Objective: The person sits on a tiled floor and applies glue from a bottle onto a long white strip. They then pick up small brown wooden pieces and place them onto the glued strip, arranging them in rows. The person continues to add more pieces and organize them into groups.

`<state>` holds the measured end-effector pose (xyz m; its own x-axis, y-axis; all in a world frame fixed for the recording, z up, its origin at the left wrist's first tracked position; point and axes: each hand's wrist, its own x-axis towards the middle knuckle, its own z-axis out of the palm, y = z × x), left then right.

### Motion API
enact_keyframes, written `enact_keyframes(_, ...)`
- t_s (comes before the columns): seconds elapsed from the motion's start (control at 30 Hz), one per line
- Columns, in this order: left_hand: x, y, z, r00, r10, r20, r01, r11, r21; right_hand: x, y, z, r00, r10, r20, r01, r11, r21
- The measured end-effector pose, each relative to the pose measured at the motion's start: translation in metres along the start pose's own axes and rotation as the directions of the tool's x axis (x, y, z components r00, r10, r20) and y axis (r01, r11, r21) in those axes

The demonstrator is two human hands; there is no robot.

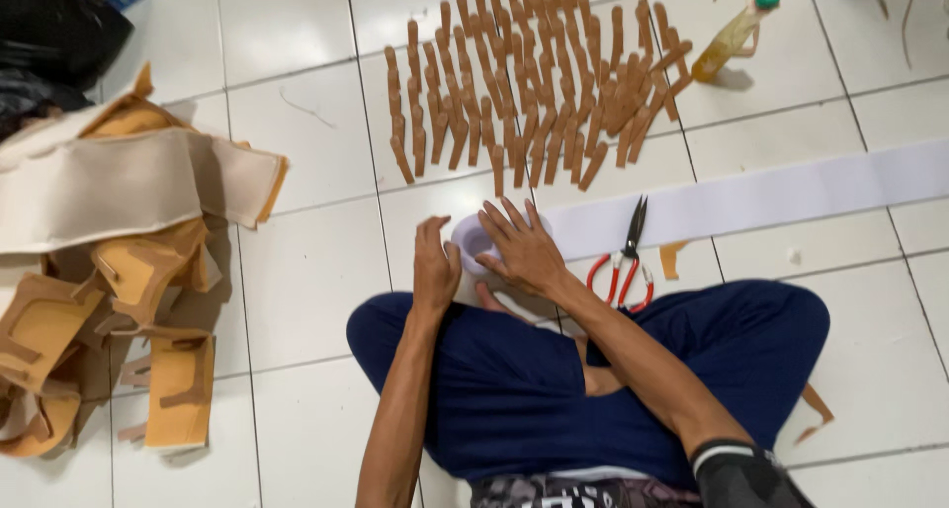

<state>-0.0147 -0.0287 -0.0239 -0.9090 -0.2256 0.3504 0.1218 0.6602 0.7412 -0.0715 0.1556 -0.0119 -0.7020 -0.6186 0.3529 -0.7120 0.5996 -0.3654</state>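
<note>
I sit cross-legged on a white tiled floor in dark blue trousers. Both hands rest on a white roll of tape or band (474, 241) lying in front of my knees. My left hand (436, 268) grips its left side, thumb against the roll. My right hand (521, 246) lies flat over the top and right side, fingers spread. From the roll a long white strip (771, 194) runs across the floor to the right edge.
Red-handled scissors (625, 256) lie just right of my right hand. Several brown strips (534, 93) are laid in rows ahead. A bottle of yellow liquid with a green cap (733, 34) stands far right. Tan cut-out sheets and beige fabric (109, 271) are piled at the left.
</note>
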Motion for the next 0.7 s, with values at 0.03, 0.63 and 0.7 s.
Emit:
enact_keyframes(0.03,0.003,0.002,0.002,0.999,0.039,0.022,-0.040,0.998,0.040,-0.001,0.007,-0.001,0.995,0.088,-0.037,-0.082,0.987,0.140)
enact_keyframes(0.63,0.035,-0.077,-0.054,0.786,-0.154,0.599,-0.295,0.758,0.582,-0.094,0.037,0.055,0.722,0.653,0.228,-0.636,0.497,0.590)
enact_keyframes(0.7,0.033,-0.102,-0.110,0.735,-0.468,0.490,-0.036,0.695,0.718,-0.092,0.028,0.056,0.710,0.659,0.249,-0.646,0.468,0.603)
